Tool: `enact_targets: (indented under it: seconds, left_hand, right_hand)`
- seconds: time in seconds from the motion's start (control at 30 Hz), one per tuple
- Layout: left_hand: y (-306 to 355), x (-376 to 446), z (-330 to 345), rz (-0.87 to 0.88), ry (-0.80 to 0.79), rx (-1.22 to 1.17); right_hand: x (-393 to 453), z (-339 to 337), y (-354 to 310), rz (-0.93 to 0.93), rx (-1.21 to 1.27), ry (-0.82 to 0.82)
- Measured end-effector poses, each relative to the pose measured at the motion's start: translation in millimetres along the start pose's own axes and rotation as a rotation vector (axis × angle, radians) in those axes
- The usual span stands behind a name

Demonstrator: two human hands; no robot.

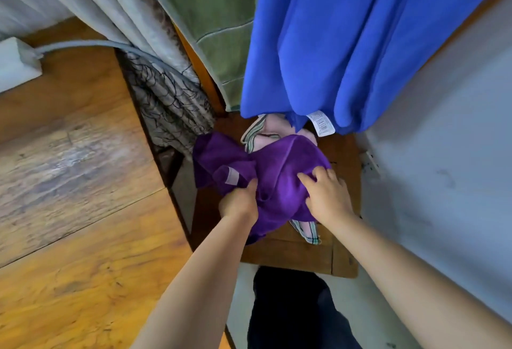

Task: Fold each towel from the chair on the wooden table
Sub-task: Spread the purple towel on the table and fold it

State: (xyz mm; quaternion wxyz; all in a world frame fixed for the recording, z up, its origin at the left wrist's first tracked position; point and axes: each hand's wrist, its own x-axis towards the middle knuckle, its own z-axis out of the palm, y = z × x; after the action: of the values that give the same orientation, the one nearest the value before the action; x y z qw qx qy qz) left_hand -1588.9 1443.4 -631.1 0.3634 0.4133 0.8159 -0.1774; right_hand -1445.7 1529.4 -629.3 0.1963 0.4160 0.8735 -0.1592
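Note:
A crumpled purple towel (279, 171) lies on the wooden chair seat (293, 251), on top of a pink striped towel (266, 135). My left hand (239, 201) grips a bunch of the purple towel at its lower left. My right hand (327, 196) rests on the towel's right side with fingers curled into the cloth. A blue towel (346, 43) and a green towel (210, 16) hang over the chair back above. The wooden table (72, 154) spreads out to the left.
A white power strip (16, 63) with a grey cable lies on the table's far left. Pale curtains (116, 16) and a patterned grey cloth (169, 99) hang between table and chair. A pale wall (443, 154) stands to the right.

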Motion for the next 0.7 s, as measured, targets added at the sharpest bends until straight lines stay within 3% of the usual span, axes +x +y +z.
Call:
enact_targets:
  seconds: [0.13, 0.3, 0.5, 0.7]
  left_hand:
    - [2.6, 9.9, 12.7, -0.039, 0.115, 0.026]
    - [7.7, 8.1, 6.3, 0.077, 0.274, -0.003]
    - [7.4, 10.6, 4.5, 0.085, 0.187, 0.139]
    - [6.5, 3.6, -6.8, 0.126, 0.119, 0.020]
  right_hand:
    - [3.9, 10.8, 8.6, -0.022, 0.127, 0.107]
    - [-12.0, -1.0, 15.0, -0.106, 0.259, 0.201]
    - [-19.0, -9.8, 20.8, -0.080, 0.278, 0.123]
    - [-28.7, -29.2, 20.5, -0.080, 0.245, 0.047]
